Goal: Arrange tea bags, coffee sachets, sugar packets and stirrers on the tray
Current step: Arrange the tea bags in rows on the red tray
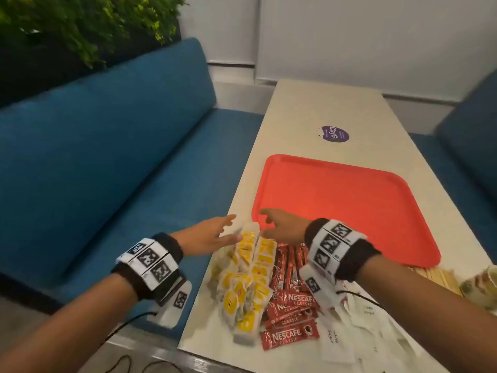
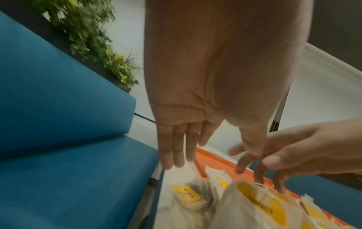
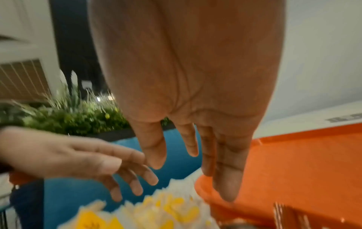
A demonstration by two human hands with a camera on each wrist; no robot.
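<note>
A bare red tray (image 1: 349,205) lies on the pale table. In front of it sit piles: yellow-and-white tea bags (image 1: 250,270), red Nescafe coffee sachets (image 1: 290,300), white sugar packets (image 1: 363,332) and wooden stirrers (image 1: 433,278). My left hand (image 1: 215,232) hovers at the far left end of the tea bags (image 2: 245,206), its fingers (image 2: 176,147) straight and holding nothing. My right hand (image 1: 279,224) hovers over the tea bags' far end by the tray's near corner (image 3: 293,178), its fingers (image 3: 225,170) extended and holding nothing. Tea bags (image 3: 156,213) lie below both hands.
A blue bench sofa (image 1: 107,162) runs along the table's left edge, with plants (image 1: 80,25) behind it. A purple round sticker (image 1: 335,134) is on the table beyond the tray. A patterned cup (image 1: 481,286) stands at the right edge. More blue seating (image 1: 473,146) is at right.
</note>
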